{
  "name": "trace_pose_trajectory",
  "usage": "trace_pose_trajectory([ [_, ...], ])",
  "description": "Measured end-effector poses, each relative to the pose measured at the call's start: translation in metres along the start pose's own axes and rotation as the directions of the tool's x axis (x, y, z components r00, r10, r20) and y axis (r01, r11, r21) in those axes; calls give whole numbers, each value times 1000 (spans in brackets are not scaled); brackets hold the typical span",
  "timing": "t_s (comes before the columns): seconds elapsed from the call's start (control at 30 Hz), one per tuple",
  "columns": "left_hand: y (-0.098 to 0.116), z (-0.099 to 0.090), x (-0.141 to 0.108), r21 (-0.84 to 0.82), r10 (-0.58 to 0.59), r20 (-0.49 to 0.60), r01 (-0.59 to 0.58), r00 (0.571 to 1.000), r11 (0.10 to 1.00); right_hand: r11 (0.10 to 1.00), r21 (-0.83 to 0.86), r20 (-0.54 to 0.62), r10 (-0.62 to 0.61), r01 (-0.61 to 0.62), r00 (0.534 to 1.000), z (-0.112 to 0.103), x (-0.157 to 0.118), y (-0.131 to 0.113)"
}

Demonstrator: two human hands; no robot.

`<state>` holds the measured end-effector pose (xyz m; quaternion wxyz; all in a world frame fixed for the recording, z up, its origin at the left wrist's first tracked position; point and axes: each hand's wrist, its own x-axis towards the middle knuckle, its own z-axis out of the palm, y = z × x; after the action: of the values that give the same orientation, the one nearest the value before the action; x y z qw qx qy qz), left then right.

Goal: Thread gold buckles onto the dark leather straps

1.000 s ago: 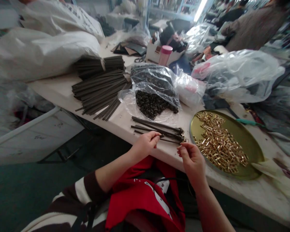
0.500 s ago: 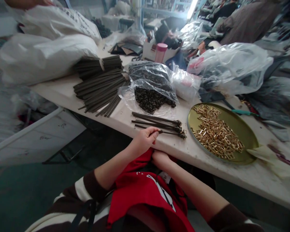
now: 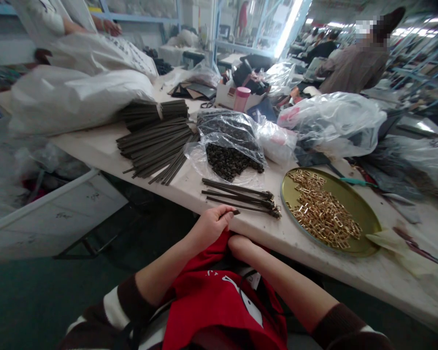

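Note:
At the table's front edge, my left hand (image 3: 212,226) is closed, thumb against forefinger, on a dark strap (image 3: 236,212) whose short end juts out to the right. The rest of that strap is hidden. Below and to its right, my right hand (image 3: 241,246) is bent down at the table edge over the red apron (image 3: 204,306), its fingers out of sight. Just beyond my left hand lie several finished-looking dark straps (image 3: 233,190) with gold buckles at their right ends. A round gold-coloured tray (image 3: 367,248) to the right holds a heap of small gold buckles (image 3: 324,214).
A clear bag (image 3: 228,124) of small black pieces (image 3: 226,160) lies open behind the straps. Bundled dark strips (image 3: 153,146) are at left, beside a big white sack (image 3: 80,99). More plastic bags (image 3: 332,121) and a pink-lidded jar (image 3: 242,98) stand behind. Other people work farther back.
The camera view has tilted up, so the table sits lower in the picture. My left hand has shifted slightly left and keeps its grip on the strap. My right hand stays beneath it.

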<state>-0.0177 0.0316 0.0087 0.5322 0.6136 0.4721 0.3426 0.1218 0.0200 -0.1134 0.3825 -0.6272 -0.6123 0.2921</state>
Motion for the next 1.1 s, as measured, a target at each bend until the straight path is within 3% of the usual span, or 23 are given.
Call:
trace_pose_trajectory([
  [0.1,-4,-3,1,-16,-15,9,16,1000,1000,1000,12,299,-27,25,954,-31,-4,-9],
  [0.2,-5,0,4,-52,-48,41,50,998,997,996,82,457,-9,-32,890,-63,-7,-28],
  [0.27,-4,4,7,-58,-61,75,66,995,996,942,242,440,106,-232,892,-78,-5,-41],
  [0.33,-2,9,10,-40,-62,112,66,992,997,819,427,376,225,-384,899,-86,-1,-50],
  [0.43,-1,14,15,3,-52,155,52,987,999,667,617,289,301,-417,909,-87,6,-54],
  [0.5,-2,17,17,21,-51,169,48,984,999,630,666,255,310,-399,916,-84,9,-53],
  [0.63,-6,23,22,6,-87,180,87,980,996,651,666,232,285,-366,930,-82,13,-51],
  [0.77,-10,26,29,-6,-118,169,120,979,993,654,640,289,282,-403,915,-85,16,-50],
  [0.93,-11,25,33,95,-158,252,138,955,986,666,602,303,320,-440,898,-89,19,-43],
  [1.1,-7,27,32,240,-137,257,75,957,968,831,428,291,246,-355,925,-94,22,-38],
])
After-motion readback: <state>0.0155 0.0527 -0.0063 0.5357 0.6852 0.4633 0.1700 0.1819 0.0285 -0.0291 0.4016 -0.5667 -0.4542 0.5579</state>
